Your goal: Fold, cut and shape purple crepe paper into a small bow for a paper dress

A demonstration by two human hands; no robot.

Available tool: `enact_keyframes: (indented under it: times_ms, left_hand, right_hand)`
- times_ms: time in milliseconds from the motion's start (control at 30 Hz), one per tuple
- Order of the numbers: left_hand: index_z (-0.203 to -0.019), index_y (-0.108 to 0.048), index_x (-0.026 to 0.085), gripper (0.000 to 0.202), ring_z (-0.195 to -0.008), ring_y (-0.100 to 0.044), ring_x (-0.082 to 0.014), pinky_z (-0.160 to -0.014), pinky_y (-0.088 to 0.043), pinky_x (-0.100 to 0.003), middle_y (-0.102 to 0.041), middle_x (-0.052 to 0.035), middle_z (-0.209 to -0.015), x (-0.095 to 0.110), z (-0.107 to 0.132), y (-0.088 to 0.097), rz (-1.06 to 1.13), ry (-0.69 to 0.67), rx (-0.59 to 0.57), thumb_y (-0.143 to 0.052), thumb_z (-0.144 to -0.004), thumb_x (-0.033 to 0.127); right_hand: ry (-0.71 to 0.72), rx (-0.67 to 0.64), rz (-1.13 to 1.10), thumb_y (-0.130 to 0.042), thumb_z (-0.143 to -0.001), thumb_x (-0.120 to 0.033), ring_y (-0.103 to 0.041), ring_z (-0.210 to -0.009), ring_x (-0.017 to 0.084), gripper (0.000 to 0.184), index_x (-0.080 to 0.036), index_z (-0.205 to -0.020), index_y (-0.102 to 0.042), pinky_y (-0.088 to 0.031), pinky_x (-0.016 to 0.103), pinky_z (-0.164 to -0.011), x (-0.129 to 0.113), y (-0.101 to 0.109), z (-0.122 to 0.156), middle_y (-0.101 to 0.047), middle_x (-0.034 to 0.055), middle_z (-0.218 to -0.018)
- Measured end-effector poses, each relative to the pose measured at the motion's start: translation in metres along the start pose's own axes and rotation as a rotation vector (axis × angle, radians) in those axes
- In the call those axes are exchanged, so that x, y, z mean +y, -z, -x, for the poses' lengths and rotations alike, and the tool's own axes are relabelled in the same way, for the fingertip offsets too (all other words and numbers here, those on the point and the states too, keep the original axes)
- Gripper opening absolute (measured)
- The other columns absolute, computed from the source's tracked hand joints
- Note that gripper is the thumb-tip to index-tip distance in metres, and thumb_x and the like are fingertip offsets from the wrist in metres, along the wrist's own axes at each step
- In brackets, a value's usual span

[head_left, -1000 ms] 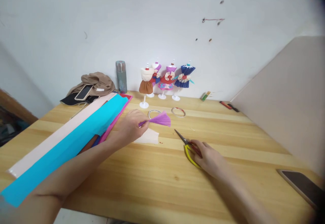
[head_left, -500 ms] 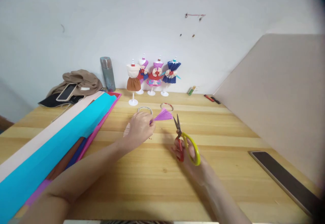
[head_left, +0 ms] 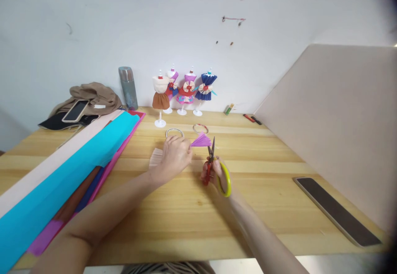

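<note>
My left hand [head_left: 174, 156] is closed, pinching the narrow end of a purple pleated paper fan [head_left: 201, 140] just above the wooden table [head_left: 279, 170]. My right hand [head_left: 217, 175] grips a pair of scissors [head_left: 213, 164] with one red and one yellow handle. Their blades point up and away, right beside the fan's spread edge. A pale pleated paper piece [head_left: 156, 157] lies on the table under my left hand.
Long coloured paper sheets [head_left: 77, 162] lie at the left. Several small dress forms [head_left: 182, 90] stand by the wall, with a grey flask [head_left: 127, 87], two tape rings [head_left: 174, 132], a phone on brown cloth [head_left: 76, 110], and a dark phone [head_left: 336, 210] at the right.
My right hand picked the scissors up from the table and brought them up and left to the fan. The left hand kept hold of the fan.
</note>
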State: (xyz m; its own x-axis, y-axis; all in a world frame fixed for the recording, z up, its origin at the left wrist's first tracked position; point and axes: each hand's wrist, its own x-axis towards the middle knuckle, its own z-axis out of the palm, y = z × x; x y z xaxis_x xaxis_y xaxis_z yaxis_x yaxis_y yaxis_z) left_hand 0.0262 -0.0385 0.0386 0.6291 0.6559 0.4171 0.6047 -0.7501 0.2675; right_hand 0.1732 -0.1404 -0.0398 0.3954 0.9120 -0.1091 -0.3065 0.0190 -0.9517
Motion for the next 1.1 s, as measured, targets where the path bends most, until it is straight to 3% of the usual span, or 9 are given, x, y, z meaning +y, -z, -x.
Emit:
enact_keyframes:
  times_ms: [200, 367, 567, 867, 967, 1100]
  left_hand:
    - [-0.067, -0.063, 0.017, 0.018, -0.073, -0.062, -0.0226, -0.069, -0.044, -0.035, -0.068, -0.0080, -0.071, -0.002, -0.002, 0.011, 0.019, 0.002, -0.067, -0.051, -0.079, 0.011]
    - [-0.063, -0.061, 0.018, 0.019, -0.068, -0.059, -0.0212, -0.066, -0.043, -0.034, -0.065, -0.0070, -0.066, -0.009, -0.003, 0.009, 0.021, -0.030, -0.050, -0.052, -0.077, 0.010]
    - [-0.063, -0.059, 0.017, 0.022, -0.070, -0.056, -0.0199, -0.064, -0.039, -0.032, -0.063, -0.0066, -0.069, -0.018, -0.008, 0.013, 0.012, -0.071, -0.054, -0.049, -0.081, 0.012]
    - [-0.058, -0.056, 0.017, 0.027, -0.072, -0.052, -0.0168, -0.066, -0.035, -0.029, -0.056, -0.0023, -0.065, -0.030, -0.015, 0.026, 0.145, -0.243, -0.152, -0.047, -0.082, 0.010]
    - [-0.059, -0.058, 0.017, 0.026, -0.071, -0.051, -0.0169, -0.066, -0.034, -0.029, -0.058, -0.0022, -0.064, -0.032, -0.016, 0.025, 0.145, -0.244, -0.146, -0.048, -0.082, 0.010]
    - [-0.056, -0.055, 0.017, 0.028, -0.069, -0.049, -0.0163, -0.064, -0.033, -0.029, -0.056, -0.0016, -0.062, -0.031, -0.016, 0.025, 0.134, -0.247, -0.144, -0.048, -0.082, 0.011]
  right_hand:
    - [-0.018, -0.020, 0.051, -0.072, -0.066, -0.069, -0.056, -0.043, 0.015, 0.058, -0.026, -0.095, -0.047, -0.041, 0.026, -0.034, -0.002, 0.000, 0.000, -0.056, -0.0061, -0.060]
    - [-0.029, -0.015, 0.098, -0.069, -0.067, -0.069, -0.056, -0.044, 0.014, 0.058, -0.024, -0.099, -0.049, -0.045, 0.027, -0.037, -0.005, 0.000, -0.001, -0.053, -0.0062, -0.062]
    - [0.004, -0.031, 0.210, -0.065, -0.071, -0.069, -0.049, -0.042, 0.012, 0.060, -0.021, -0.105, -0.053, -0.040, 0.026, -0.038, -0.029, 0.008, 0.000, -0.051, -0.0059, -0.060]
    - [0.174, -0.422, 0.579, -0.054, -0.082, -0.072, -0.045, -0.058, 0.013, 0.058, -0.020, -0.107, -0.058, -0.040, 0.029, -0.055, -0.072, 0.031, 0.002, -0.048, -0.0009, -0.071]
    - [0.187, -0.477, 0.657, -0.048, -0.087, -0.069, -0.044, -0.061, 0.013, 0.055, -0.021, -0.114, -0.057, -0.040, 0.029, -0.057, -0.074, 0.035, 0.004, -0.049, 0.0005, -0.078]
    - [0.188, -0.441, 0.663, -0.048, -0.087, -0.068, -0.046, -0.060, 0.013, 0.055, -0.021, -0.114, -0.058, -0.042, 0.027, -0.054, -0.071, 0.034, 0.006, -0.048, 0.0000, -0.075]
